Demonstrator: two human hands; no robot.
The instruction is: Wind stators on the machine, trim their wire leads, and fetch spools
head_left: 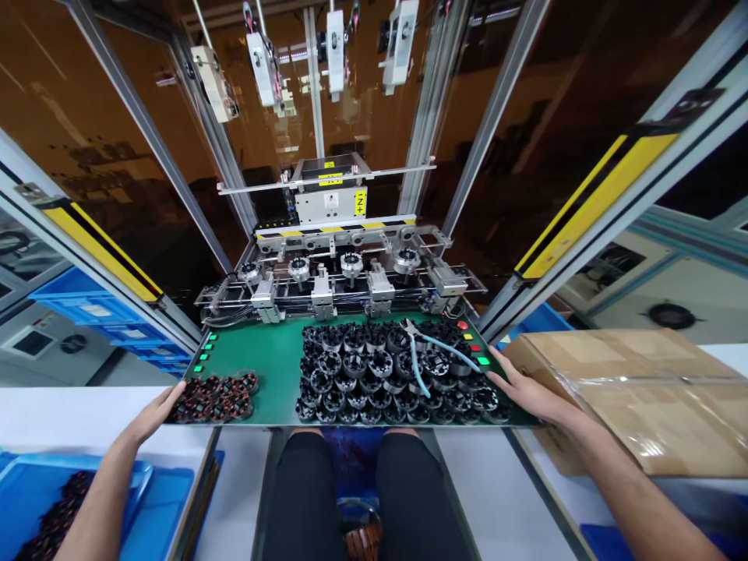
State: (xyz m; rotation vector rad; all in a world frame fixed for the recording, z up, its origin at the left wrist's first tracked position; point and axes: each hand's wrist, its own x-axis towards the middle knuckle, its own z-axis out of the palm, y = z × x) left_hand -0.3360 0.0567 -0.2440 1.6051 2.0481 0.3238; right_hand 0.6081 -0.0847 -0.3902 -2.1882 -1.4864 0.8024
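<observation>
My left hand (157, 413) rests at the left edge of the green worktop (274, 374), its fingers stretched out beside a cluster of copper-wound motor stators (219, 397). At the right edge lies my right hand (523, 391), fingers apart and holding nothing, close to a lit green button (483, 361). Several rows of black ring-shaped stator cores (351, 382) cover the middle and right of the worktop. On top of them sits a pair of cutting pliers (416, 354) with light-blue handles, spread open.
Behind the worktop stands a winding machine (351, 269) with several round holders. White tensioner units (335, 51) hang above. A taped cardboard box (648, 397) is at the right. Blue trays (169, 499) with wound parts lie lower left. Yellow-marked posts (584, 210) flank the station.
</observation>
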